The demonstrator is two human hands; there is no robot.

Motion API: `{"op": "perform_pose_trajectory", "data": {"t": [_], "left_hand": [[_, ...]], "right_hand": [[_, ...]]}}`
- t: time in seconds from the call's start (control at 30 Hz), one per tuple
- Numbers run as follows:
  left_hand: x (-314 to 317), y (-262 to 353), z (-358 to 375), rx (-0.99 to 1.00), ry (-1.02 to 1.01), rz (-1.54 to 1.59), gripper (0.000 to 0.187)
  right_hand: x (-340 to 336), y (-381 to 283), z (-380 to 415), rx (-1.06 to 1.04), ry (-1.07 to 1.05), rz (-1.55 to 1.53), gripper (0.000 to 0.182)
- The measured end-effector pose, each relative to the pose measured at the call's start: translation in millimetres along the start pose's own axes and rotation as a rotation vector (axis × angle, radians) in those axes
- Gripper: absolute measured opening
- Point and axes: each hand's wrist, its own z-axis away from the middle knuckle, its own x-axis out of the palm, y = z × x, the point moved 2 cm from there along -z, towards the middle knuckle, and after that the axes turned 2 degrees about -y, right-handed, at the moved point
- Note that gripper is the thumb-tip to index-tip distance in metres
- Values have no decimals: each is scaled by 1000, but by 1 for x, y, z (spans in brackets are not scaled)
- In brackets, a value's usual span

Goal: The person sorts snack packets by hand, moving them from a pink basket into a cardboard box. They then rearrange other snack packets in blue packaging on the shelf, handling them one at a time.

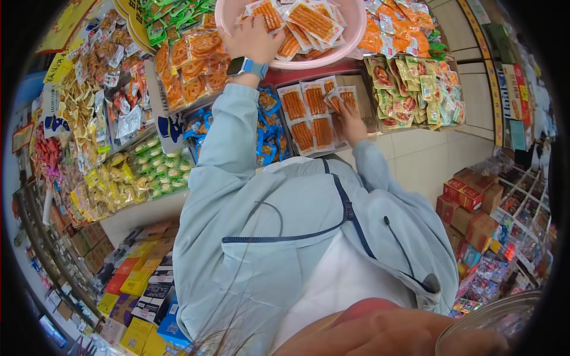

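Note:
My left hand (pixel 252 43), with a smartwatch on its wrist, reaches over the near left rim of a pink plastic basin (pixel 354 35). Its fingers are apart and touch the clear packets of orange-brown snack sticks (pixel 314 25) heaped inside. Below the basin, my right hand (pixel 352 123) pinches a small snack-stick packet (pixel 343 95) over a display box. In that box, several similar packets (pixel 294 102) lie flat in rows at the left. Bare cardboard (pixel 360 89) shows on the box's right side.
Blue-wrapped snacks (pixel 270 139) lie left of the box. Bagged orange slices (pixel 193 62) are beside my left forearm. Green-and-cream packets (pixel 409 89) fill the right section. Stacked cartons (pixel 469 199) stand on the floor at right, with colourful boxes (pixel 142 279) at lower left.

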Motion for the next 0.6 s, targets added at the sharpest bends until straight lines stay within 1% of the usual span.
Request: {"op": "perform_pose_trajectory", "data": {"t": [0.13,0.2,0.23,0.27,0.33,0.4,0.47,0.53,0.6], "left_hand": [[-3,1,0,-15,5,3,62],[-7,2,-1,-17,-30,34,60],[-8,1,-1,-19,-50,50,59],[-7,0,-2,-13,-35,51,59],[1,-1,0,-8,-15,59,59],[1,0,1,-6,3,52,59],[1,-1,0,-3,20,57,59],[5,-2,0,-2,33,76,59],[4,0,0,-2,37,66,60]], "right_hand": [[-22,10,-5,177,-86,-284,33],[-30,15,-14,154,203,-485,28],[-47,-2,-19,142,346,-584,26],[-68,-15,-22,220,394,-596,28],[-111,-58,-40,117,689,-637,30],[-155,-110,-66,-170,812,-600,31],[-162,-116,-109,-404,722,-334,34],[-159,-138,-141,-510,475,-40,44],[-141,-151,-161,-484,490,158,49]]}}
